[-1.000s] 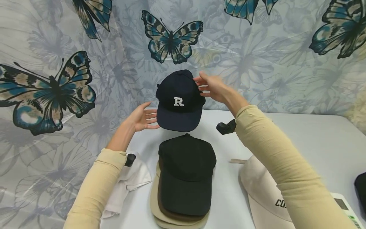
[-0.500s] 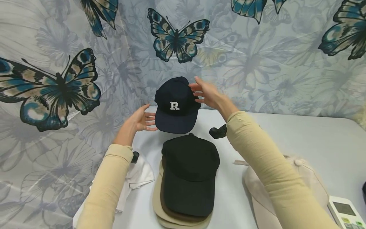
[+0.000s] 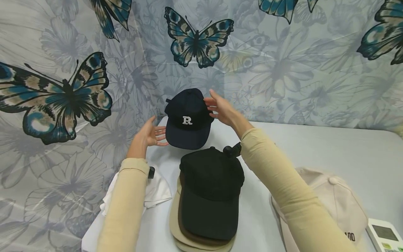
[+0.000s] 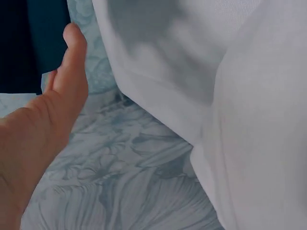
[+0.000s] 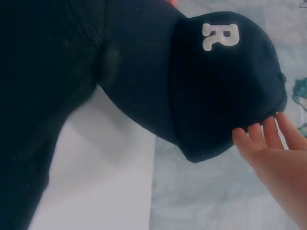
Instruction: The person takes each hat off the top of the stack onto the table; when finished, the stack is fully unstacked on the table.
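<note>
A navy baseball cap [image 3: 189,117] with a white letter R sits between my two hands, behind the stack of caps, brim towards me. My left hand [image 3: 149,134] has its fingers spread, their tips at the left edge of the brim. On the other side, my right hand [image 3: 221,110] touches the crown with fairly straight fingers. In the right wrist view those fingertips [image 5: 256,130] lie along the crown's lower edge. The left wrist view catches only a dark corner of the cap [image 4: 36,43] beside the hand. Whether the cap touches the table I cannot tell.
In front stands a stack with a black cap [image 3: 211,185] on top, brown and beige brims below. A pale cap [image 3: 337,206] lies right, near a white device with a screen [image 3: 382,232]. White cloth [image 3: 158,190] lies left. A butterfly-patterned fabric wall [image 3: 277,70] rises behind the table [image 3: 315,147].
Both hands and the navy cap have moved down and to the left, behind the stack. The hands keep about the same pose on either side of the cap. The head view has shifted slightly.
</note>
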### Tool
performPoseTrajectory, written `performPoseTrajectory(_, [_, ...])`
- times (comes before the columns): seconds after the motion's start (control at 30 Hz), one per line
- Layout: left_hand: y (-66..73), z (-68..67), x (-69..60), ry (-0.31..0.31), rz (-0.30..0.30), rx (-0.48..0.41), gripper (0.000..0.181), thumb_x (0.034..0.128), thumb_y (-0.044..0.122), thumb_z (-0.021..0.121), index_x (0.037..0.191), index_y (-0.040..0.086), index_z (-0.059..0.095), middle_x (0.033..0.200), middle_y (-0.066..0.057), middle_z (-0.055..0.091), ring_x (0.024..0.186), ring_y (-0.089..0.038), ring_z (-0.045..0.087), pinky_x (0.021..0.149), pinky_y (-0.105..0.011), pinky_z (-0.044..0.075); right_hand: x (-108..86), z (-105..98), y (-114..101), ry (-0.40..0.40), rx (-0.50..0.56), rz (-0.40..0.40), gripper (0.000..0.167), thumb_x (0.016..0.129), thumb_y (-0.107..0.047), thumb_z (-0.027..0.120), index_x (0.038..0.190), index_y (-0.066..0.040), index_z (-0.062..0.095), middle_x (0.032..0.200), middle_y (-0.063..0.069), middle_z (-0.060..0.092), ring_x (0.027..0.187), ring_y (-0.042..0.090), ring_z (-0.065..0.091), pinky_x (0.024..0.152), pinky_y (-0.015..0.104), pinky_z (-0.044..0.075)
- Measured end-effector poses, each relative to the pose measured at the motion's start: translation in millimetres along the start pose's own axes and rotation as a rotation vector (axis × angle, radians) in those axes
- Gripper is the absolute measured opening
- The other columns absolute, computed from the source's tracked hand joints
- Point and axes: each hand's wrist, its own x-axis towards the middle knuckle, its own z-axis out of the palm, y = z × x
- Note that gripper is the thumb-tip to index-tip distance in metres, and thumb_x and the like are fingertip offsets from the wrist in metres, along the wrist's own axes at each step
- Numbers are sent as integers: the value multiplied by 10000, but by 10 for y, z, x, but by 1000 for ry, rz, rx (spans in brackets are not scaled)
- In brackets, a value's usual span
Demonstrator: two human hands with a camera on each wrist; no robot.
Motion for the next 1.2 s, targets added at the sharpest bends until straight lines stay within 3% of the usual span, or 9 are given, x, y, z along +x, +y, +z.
performPoseTrajectory(0.37, [-22, 5, 28, 110, -37, -107, 795, 943, 664, 202, 1507, 107, 258, 1501, -36, 251, 1336, -240, 274, 1075, -509, 233, 84, 40, 170, -1, 53, 47, 635, 1005, -523, 324, 1472, -93, 355, 1475, 76, 348, 1369, 280, 266, 1095, 442, 239])
performPoseTrajectory(0.7, [-84, -25, 105, 199, -72, -201, 763, 946, 651, 243, 1495, 123, 280, 1466, 5, 274, 1322, -197, 287, 1076, -491, 216, 153, 46, 272, -89, 65, 73, 672, 1006, -544, 262, 1517, -108, 237, 1545, 106, 225, 1419, 288, 149, 1122, 469, 157])
performPoseTrajectory(1.03, [-124, -42, 155, 280, -120, -352, 710, 967, 599, 243, 1492, 125, 299, 1443, 16, 316, 1318, -164, 319, 1094, -442, 182, 210, 29, 356, -154, -56, 176, 662, 1012, -541, 205, 1546, -171, 75, 1581, 104, 82, 1436, 283, 50, 1130, 489, 97])
performPoseTrajectory(1.2, [-143, -116, 167, 273, -148, -512, 696, 969, 587, 271, 1498, 136, 289, 1447, 15, 324, 1306, -142, 331, 1093, -417, 206, 206, 48, 356, -141, -91, 196, 657, 1017, -528, 217, 1546, -170, 64, 1576, 130, 94, 1435, 285, 64, 1129, 485, 118])
